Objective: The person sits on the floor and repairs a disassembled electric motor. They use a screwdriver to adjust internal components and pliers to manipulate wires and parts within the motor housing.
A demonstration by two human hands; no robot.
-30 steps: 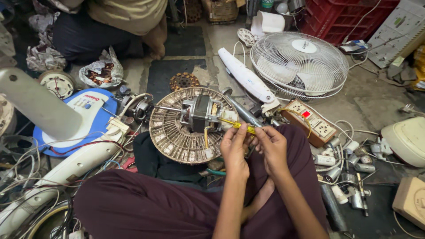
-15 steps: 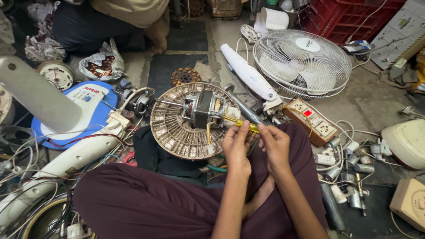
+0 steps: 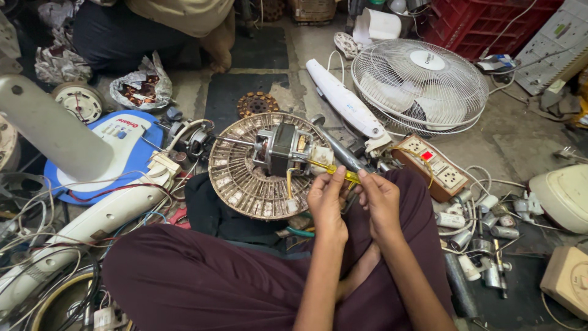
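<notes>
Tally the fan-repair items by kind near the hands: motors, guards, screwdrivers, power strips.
Fan motor: 1
Round fan guard: 2, the rear guard under the motor and the white caged fan head
Yellow-handled screwdriver: 1
Power strip: 1
Total: 5

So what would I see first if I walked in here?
Probably the round metal fan back with its grey motor in the middle, where both hands hold a yellow-handled screwdriver. Next, the big white wire fan cage lying on the floor at the upper right, and the blue-and-white fan base on the left.
</notes>
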